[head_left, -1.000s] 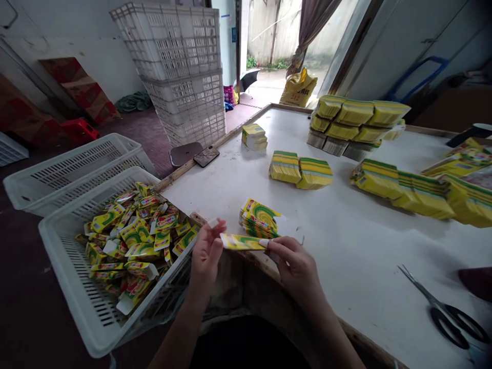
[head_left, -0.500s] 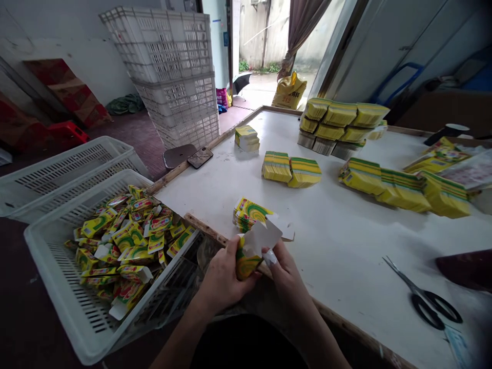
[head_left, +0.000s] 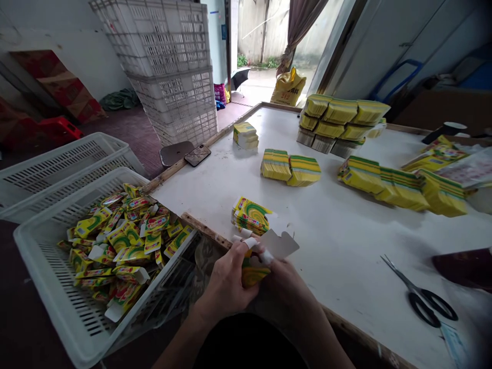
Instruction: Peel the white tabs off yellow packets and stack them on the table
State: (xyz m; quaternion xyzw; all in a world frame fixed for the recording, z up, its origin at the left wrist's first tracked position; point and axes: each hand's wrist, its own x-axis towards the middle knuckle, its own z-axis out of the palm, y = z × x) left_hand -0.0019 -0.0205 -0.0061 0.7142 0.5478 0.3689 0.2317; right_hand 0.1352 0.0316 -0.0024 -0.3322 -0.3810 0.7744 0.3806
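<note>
Over the front edge of the white table, a small yellow and green carton (head_left: 253,275) is held between both hands, its end open with a white flap standing out to the right. My left hand (head_left: 226,279) is closed around the carton's left side, white tape on a finger. My right hand (head_left: 286,279) pinches the carton at its open end, also with white wrapping on a fingertip. Just beyond the hands lies a small stack of flat cartons (head_left: 251,214). To the left, a white plastic crate (head_left: 49,271) holds many folded cartons (head_left: 130,241).
Bundles of flat cartons (head_left: 290,169) stand mid-table, with more bundles (head_left: 400,184) and a tall stack (head_left: 342,118) farther right. Scissors (head_left: 421,294) lie at the right. A phone (head_left: 198,155) rests by the left edge. Stacked white crates (head_left: 165,72) tower behind.
My left fingers have moved up to the carton's open end, beside the right fingers. The white flap now points farther right and lower. The view has shifted slightly.
</note>
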